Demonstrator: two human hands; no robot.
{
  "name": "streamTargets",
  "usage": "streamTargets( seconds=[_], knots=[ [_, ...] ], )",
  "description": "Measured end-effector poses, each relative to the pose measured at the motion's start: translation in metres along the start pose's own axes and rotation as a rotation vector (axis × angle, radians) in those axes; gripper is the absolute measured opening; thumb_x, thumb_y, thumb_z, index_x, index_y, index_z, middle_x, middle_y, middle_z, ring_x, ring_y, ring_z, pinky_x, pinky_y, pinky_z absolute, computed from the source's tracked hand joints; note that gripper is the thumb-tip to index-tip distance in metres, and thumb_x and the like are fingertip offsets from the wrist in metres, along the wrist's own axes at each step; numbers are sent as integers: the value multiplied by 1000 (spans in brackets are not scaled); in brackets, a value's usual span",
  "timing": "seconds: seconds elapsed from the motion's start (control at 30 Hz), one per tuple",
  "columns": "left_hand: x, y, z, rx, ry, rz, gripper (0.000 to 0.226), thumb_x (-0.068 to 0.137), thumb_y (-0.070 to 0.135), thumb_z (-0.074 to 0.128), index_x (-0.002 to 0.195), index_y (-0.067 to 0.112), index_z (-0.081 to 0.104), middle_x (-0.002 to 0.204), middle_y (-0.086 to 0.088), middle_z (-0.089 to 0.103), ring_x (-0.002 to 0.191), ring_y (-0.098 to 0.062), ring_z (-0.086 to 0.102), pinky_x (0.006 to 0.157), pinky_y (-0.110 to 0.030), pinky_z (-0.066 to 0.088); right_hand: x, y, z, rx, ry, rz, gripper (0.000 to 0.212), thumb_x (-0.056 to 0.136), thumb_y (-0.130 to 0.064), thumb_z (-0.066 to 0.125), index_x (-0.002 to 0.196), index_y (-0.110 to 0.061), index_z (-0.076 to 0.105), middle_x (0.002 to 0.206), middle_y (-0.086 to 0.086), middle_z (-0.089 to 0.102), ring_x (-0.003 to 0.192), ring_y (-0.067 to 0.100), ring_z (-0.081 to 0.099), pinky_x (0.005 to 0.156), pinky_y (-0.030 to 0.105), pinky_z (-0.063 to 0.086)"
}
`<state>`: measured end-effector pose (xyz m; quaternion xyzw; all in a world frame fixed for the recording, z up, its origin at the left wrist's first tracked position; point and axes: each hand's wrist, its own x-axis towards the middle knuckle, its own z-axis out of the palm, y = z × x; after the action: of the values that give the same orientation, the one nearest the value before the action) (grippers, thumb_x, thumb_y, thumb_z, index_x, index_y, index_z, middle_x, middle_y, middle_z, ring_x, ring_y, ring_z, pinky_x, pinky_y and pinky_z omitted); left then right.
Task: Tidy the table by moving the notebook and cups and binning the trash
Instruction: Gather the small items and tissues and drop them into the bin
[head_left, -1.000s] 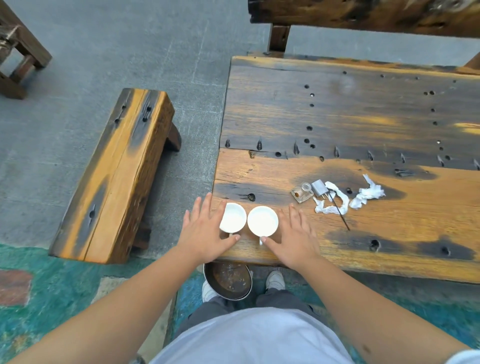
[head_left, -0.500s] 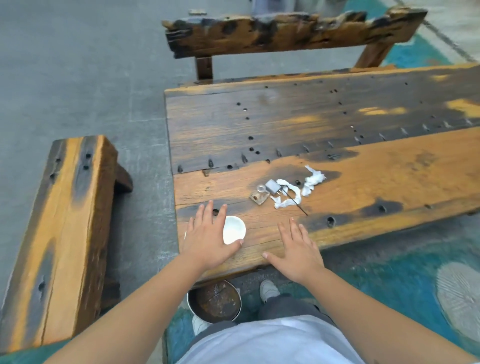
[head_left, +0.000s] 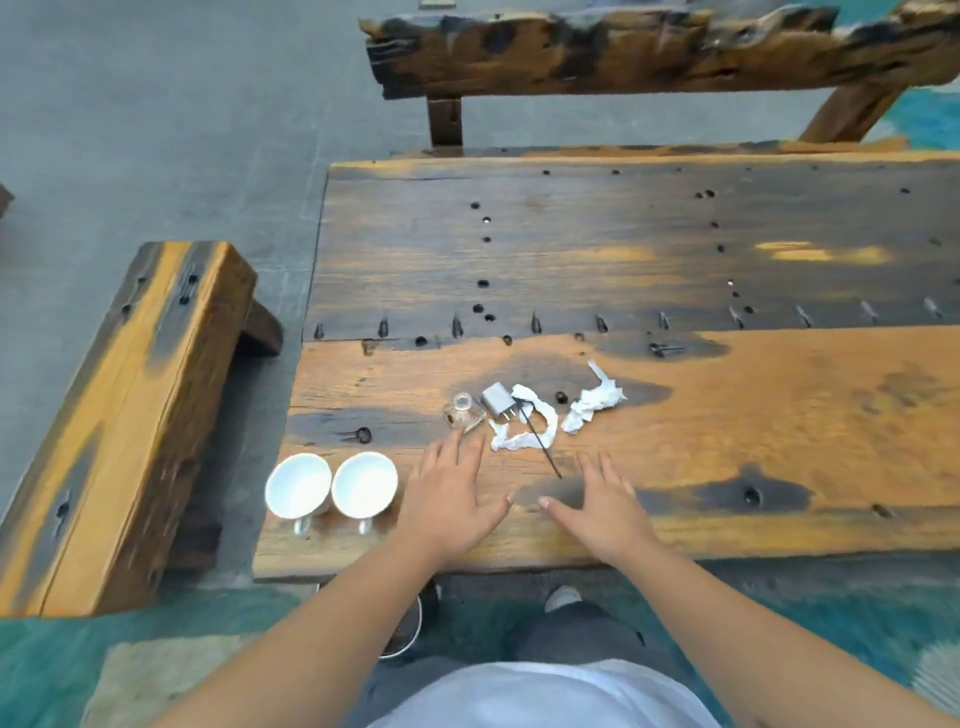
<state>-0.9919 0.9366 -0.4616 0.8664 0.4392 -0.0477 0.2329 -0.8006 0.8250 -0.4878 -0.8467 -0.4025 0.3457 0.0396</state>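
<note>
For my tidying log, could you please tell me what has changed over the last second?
Both hands let go of the two white cups, which now stand free at the table's left corner. The left hand and right hand moved right toward the crumpled tissues. The trash pile looks unchanged.

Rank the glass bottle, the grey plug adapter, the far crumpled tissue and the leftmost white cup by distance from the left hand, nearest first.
From the left hand:
1. Glass bottle, just past the fingertips.
2. Grey plug adapter, right of the bottle.
3. Leftmost white cup, near the table's left corner.
4. Far crumpled tissue, farthest right.
</note>
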Motion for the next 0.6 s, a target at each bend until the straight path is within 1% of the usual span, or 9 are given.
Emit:
streamTargets(
  seconds=[0.03, 0.1, 0.23, 0.27, 0.37, 0.4, 0.5, 0.6],
  knots=[
    [3, 11, 7, -23, -3, -41, 87, 77, 76, 33, 150, 32, 15, 161, -2, 17, 142, -28, 20, 112, -49, 24, 11, 8, -8, 51, -7, -2, 104, 75, -79, 49, 154, -24, 10, 164, 6, 5, 148, 28, 5, 116, 46, 17],
    [13, 28, 16, -68, -37, -120, 88, 77, 75, 33, 151, 31, 14, 161, -2, 18, 142, -28, 22, 111, -49, 27, 32, 23, -27, 140, -4, 21, 103, 76, -75, 54, 153, -20, 15, 163, 8, 13, 148, 28, 11, 117, 45, 18],
    [21, 45, 26, -159, -112, -243, 89, 79, 73, 37, 153, 29, 12, 162, -3, 16, 145, -29, 16, 114, -46, 22, 61, 41, -57, 145, -10, 5, 102, 75, -69, 61, 153, -19, 18, 161, 8, 17, 146, 30, 16, 115, 44, 21],
    [24, 46, 27, -179, -119, -257, 89, 79, 72, 37, 153, 29, 13, 161, -3, 18, 145, -28, 18, 113, -45, 25, 69, 42, -62, 170, -19, 3, 102, 75, -67, 63, 153, -21, 16, 162, 8, 16, 146, 31, 17, 115, 46, 22],
    [32, 47, 33, -251, -145, -282, 89, 79, 68, 41, 153, 27, 12, 158, 0, 23, 140, -24, 31, 105, -43, 37, 88, 42, -68, 218, -47, 23, 102, 75, -65, 65, 154, -29, 11, 164, 4, 6, 146, 35, 15, 115, 52, 24],
    [36, 47, 35, -281, -154, -284, 89, 79, 67, 42, 153, 26, 12, 158, 0, 24, 139, -23, 32, 104, -43, 38, 95, 41, -68, 219, -47, 30, 102, 75, -64, 66, 154, -31, 10, 164, 3, 3, 146, 36, 15, 114, 52, 24],
    [51, 44, 44, -397, -160, -321, 87, 83, 59, 49, 153, 22, 13, 158, -3, 24, 140, -23, 31, 108, -42, 34, 116, 39, -70, 170, -17, 55, 100, 76, -59, 69, 153, -35, 11, 164, 4, -1, 145, 39, 17, 112, 52, 28],
    [70, 39, 54, -573, -123, -392, 82, 85, 44, 60, 152, 19, 20, 155, -5, 31, 140, -23, 32, 113, -39, 29, 140, 39, -68, 109, 13, 60, 96, 78, -53, 70, 153, -37, 12, 164, 6, -2, 145, 39, 16, 112, 51, 27]
  ],
)
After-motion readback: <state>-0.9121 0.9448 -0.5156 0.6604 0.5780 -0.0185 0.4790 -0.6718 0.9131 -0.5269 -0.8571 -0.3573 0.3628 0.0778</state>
